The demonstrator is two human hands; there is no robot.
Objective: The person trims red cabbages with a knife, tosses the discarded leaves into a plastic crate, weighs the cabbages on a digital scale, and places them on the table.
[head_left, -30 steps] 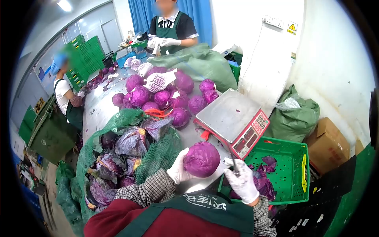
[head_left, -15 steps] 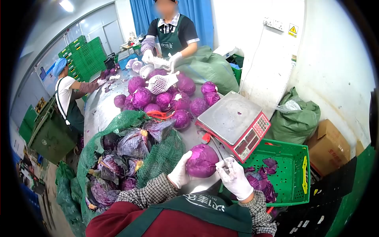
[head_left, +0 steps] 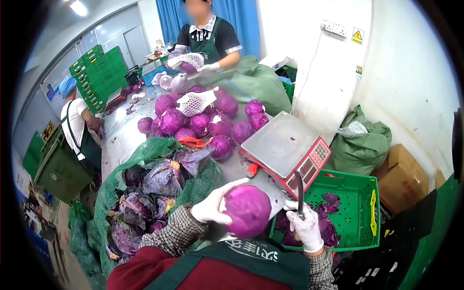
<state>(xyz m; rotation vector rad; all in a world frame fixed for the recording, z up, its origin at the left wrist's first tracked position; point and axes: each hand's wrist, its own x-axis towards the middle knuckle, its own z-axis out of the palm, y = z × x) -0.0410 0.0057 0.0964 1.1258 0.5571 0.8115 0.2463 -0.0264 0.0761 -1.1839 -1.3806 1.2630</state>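
A round purple cabbage rests in my left hand, whose gloved fingers and thumb spread around its left side. My right hand, also in a white glove, is closed around a knife with a dark curved blade pointing up, apart from the cabbage. Left of my left hand, a green mesh sack holds cabbages with loose outer leaves. Farther up the metal table lies a pile of purple cabbages, one in white foam netting.
A red scale stands beyond my right hand. Below it, a green crate holds purple leaf scraps. One co-worker across the table handles a netted cabbage; another stands at the left. Green sacks lie by the wall.
The knife has swung upright, away from the cabbage. My left hand has shifted slightly left, with the cabbage turned and nearer. The co-worker across now holds a netted cabbage; the other has turned away.
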